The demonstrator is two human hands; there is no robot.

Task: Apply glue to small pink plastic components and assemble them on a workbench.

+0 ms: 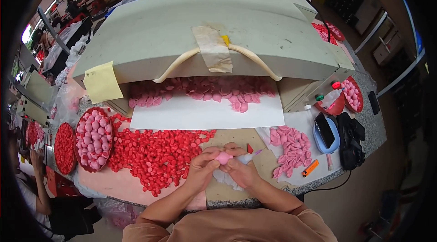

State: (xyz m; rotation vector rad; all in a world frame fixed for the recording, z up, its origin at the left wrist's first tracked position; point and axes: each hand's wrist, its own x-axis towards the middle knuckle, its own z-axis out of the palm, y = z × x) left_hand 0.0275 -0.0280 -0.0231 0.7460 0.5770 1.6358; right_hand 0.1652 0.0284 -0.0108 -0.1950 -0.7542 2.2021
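Observation:
Between my two hands is a small pink rounded piece (223,158). My left hand (201,168) pinches it from the left with thumb and fingers. Closed round its other side is my right hand (242,173). A pale squeeze bottle with a thin purple tip (258,152) sticks out beside the right-hand fingers; whether it is gripped I cannot tell. Crumpled white tissue (226,179) shows beneath my hands. Many small red caps (157,158) lie spread to the left. On the right, pink shell-like pieces (291,148) are heaped on white paper.
Ahead stands a grey box (255,28) with pink shells on a white sheet (205,117) in its opening. A red basket (94,139) of pink balls is at left. At right are an orange lighter (310,168), a blue dish (331,144) holding a phone, and a black bag (349,139).

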